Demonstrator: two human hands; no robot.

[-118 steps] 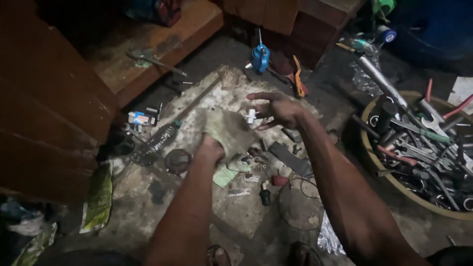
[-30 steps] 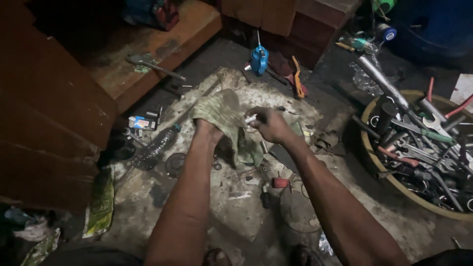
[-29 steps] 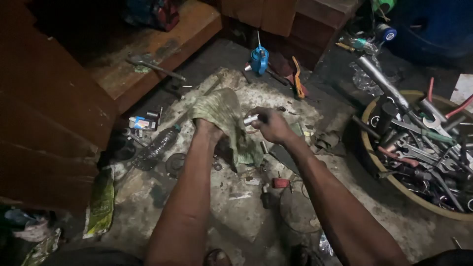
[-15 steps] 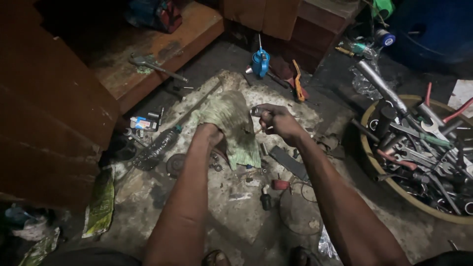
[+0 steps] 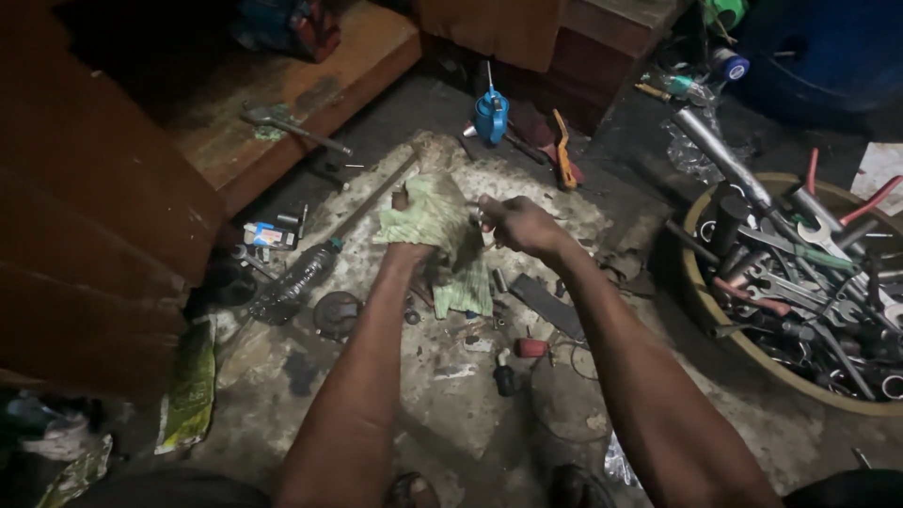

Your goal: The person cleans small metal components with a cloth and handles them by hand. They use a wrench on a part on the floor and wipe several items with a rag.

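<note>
My left hand is wrapped in a dirty pale green rag that hangs down over the floor; only the wrist shows below the cloth. My right hand is closed beside it, pinching a small metal part against the rag's edge. Both forearms reach forward over a stained concrete floor patch strewn with small bolts and bits.
A tan basin full of wrenches and sockets sits at right. A blue oil can and orange pliers lie ahead. A plastic bottle lies at left beside a wooden step. A long metal rod runs past the rag.
Both hands have stayed together over the floor. The rag has shifted over my left hand, and my right hand has closed in against it with the small part.
</note>
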